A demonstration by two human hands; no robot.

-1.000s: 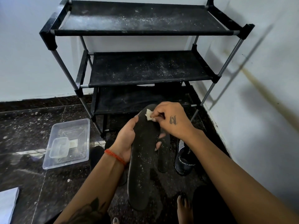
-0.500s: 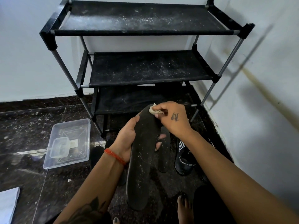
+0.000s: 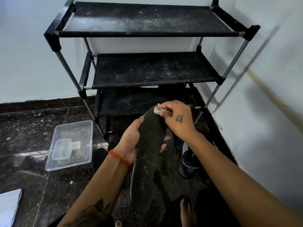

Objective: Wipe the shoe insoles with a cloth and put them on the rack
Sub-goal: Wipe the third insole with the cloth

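Observation:
My left hand (image 3: 131, 138) grips a long black insole (image 3: 146, 161) around its middle, toe end pointing away from me. White specks dot its surface. My right hand (image 3: 177, 118) pinches a small cream cloth (image 3: 157, 110) and presses it on the insole's far tip. A second black insole (image 3: 168, 154) lies on the floor just right of the held one, partly hidden by it. The black three-shelf rack (image 3: 147, 31) stands straight ahead against the wall, its shelves dusty.
A clear plastic tub (image 3: 72, 133) with a small container inside sits on the dark floor at left. A black sports shoe (image 3: 188, 159) stands right of the insoles. My bare foot (image 3: 186, 210) is at the bottom. A white sheet (image 3: 8, 207) lies bottom left. The white wall runs close on the right.
My right hand has slid the cloth along the insole from just below its tip up to the far end. The left hand keeps its grip in place.

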